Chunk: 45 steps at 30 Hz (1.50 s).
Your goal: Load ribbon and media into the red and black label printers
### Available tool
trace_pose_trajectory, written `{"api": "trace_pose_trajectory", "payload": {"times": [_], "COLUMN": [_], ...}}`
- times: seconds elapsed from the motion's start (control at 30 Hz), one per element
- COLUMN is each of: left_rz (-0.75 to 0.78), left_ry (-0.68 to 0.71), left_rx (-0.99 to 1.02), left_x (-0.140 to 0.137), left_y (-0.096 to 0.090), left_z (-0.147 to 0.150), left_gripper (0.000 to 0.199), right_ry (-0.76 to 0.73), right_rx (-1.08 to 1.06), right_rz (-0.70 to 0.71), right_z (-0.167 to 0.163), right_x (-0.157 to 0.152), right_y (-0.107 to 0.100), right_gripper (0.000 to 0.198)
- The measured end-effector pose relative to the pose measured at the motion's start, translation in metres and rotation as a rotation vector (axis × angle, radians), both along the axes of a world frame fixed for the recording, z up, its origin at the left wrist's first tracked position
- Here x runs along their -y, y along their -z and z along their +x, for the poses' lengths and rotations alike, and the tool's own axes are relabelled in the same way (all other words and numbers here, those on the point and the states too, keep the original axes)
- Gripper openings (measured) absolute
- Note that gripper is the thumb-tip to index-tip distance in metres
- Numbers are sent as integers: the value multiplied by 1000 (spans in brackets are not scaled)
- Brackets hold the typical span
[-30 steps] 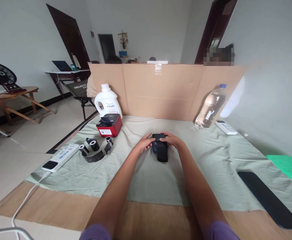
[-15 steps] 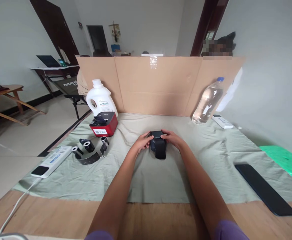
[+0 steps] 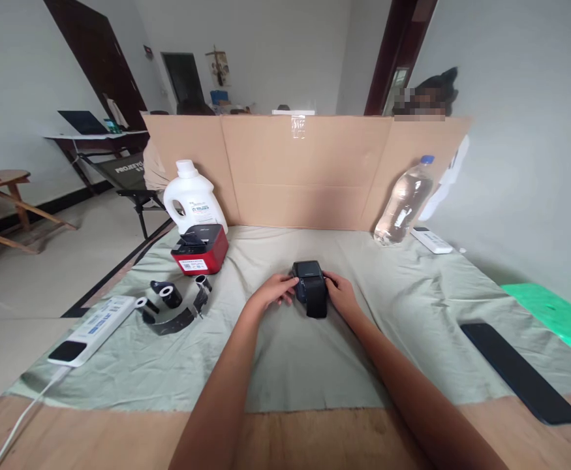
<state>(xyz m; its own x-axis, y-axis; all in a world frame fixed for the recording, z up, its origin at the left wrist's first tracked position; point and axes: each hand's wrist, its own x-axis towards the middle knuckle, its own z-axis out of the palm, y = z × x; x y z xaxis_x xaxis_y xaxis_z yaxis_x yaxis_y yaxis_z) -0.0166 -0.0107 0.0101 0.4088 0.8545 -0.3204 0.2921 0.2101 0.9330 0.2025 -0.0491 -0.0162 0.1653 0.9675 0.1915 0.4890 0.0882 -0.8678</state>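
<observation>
Black device with broad strap (image 3: 308,269): sat midway between the desk's (image 3: 309,434) left and right edges; faint markings were illegible. Left hand (image 3: 273,290), right hand (image 3: 342,294): flanked it, apart; whether they gripped could not be told. White jug (image 3: 194,198), far left corner: base was hidden behind red-and-black box (image 3: 211,253).

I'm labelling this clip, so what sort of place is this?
Probably a home or small office room used as a makeshift workspace: a cardboard screen backs a cloth-covered table, and a laptop sits on a desk beyond.
</observation>
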Motion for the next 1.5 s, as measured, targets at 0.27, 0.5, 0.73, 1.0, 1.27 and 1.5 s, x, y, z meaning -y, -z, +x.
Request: {"api": "trace_pose_trajectory", "payload": {"times": [0.27,0.5,0.73,1.0,1.27,1.5], "left_rz": [49,93,55,33,79,131], "left_ry": [173,93,240,315,263,234], "left_rx": [-43,43,73,50,-6,-37], "left_x": [14,3,-28,-49,-46,-35], "left_y": [15,3,-3,13,15,13], "left_z": [2,51,220,347,370,365], "left_gripper": [49,53,39,36,35,42], "right_ry": [-4,15,212,459,555,571], "right_rx": [40,74,-46,-163,-96,4], "right_rz": [-27,53,172,128,47,1], "right_z": [-13,31,190,282,286,283], "right_x": [7,-10,-21,-18,-15,-17], "right_y": [-4,-28,-24,8,6,4], "right_gripper": [42,39,45,76,85,82]}}
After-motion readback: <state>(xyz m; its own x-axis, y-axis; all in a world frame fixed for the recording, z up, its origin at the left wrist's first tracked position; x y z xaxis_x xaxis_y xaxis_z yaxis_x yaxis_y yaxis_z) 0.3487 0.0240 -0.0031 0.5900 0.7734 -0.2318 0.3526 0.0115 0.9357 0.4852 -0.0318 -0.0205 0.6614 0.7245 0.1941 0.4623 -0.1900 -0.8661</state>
